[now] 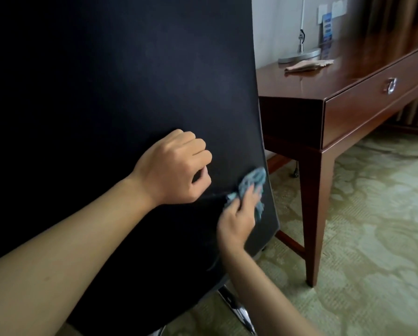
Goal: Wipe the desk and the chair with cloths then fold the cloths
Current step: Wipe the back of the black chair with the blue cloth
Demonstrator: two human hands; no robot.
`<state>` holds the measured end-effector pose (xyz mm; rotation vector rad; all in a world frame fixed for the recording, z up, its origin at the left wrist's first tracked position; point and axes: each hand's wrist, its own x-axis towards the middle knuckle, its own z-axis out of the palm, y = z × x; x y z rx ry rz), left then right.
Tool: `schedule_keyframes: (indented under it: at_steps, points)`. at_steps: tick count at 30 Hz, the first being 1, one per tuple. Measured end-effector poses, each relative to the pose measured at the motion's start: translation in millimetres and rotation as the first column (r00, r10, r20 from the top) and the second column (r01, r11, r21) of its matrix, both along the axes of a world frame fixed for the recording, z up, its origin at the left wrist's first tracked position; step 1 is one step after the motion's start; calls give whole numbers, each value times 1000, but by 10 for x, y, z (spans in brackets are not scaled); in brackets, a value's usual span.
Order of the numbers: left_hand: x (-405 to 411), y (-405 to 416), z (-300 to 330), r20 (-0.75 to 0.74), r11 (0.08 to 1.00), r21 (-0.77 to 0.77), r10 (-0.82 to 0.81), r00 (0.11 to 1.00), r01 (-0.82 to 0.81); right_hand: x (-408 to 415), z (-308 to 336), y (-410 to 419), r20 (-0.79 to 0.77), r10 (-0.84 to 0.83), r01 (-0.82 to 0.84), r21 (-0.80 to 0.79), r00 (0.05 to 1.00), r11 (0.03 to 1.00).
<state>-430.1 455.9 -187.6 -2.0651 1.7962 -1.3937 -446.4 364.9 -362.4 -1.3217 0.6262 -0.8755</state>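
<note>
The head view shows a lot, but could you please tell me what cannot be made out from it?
- Chair: seat hidden behind its backrest; top cut off by the frame.
- Left hand: curled fingers hide whether it holds anything.
- Papers on wall: blurred, unreadable.
- Desk: far end cut off at right.

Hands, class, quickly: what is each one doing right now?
Left hand: fingers curled, holding nothing, resting against the black chair back.
Right hand: pressing the blue cloth on the chair back's edge.
</note>
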Motion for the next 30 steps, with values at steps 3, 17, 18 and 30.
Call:
schedule_keyframes:
  at_steps: [3, 17, 18, 30]
  points:
    - [-22, -8, 19, -14, 1000, 21, 3, 1000, -3, 50, 702, -68, 307, 70, 25, -297, 949, 954]
    - [-94, 61, 12, 30, 994, 105, 25, 999, -28, -262, -597, 765, 90, 52, -32, -208, 995, 977]
    - [-124, 101, -6, 33, 994, 106, 29, 999, -32, -230, -393, 738, 187, 91, -23, -336, 978, 941]
    - [-92, 487, -308, 80, 989, 145, 13, 997, -25, -303, -1103, 1004, 66, -37, 49, -197, 997, 979]
